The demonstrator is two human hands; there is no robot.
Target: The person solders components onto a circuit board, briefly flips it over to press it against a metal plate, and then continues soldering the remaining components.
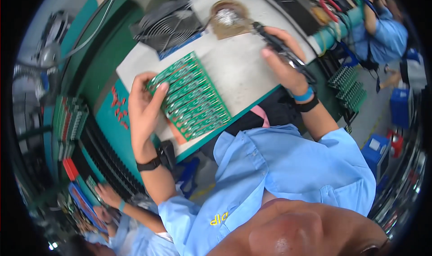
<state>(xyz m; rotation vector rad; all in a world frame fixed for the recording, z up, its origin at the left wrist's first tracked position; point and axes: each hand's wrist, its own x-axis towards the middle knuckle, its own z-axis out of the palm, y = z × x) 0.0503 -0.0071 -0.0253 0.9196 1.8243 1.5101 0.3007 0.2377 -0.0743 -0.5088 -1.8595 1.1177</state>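
My left hand [146, 105] grips a green printed circuit board panel [195, 98] by its left edge, thumb on top. The panel is tilted above the white work surface [249, 76] and carries rows of small parts. In my right hand [285, 60] is a dark, long hand tool [281, 49], its fingers wrapped round it. Its exact kind does not show clearly. The tool is apart from the panel. Beyond it stands a round brownish container [229, 17] with shiny silvery material inside.
A fan with a round wire guard [168, 29] stands at the back left. Small red parts [119, 110] lie on the green mat at left. Racks of green boards [348, 89] stand at right. Other people [380, 31] sit nearby at right and lower left.
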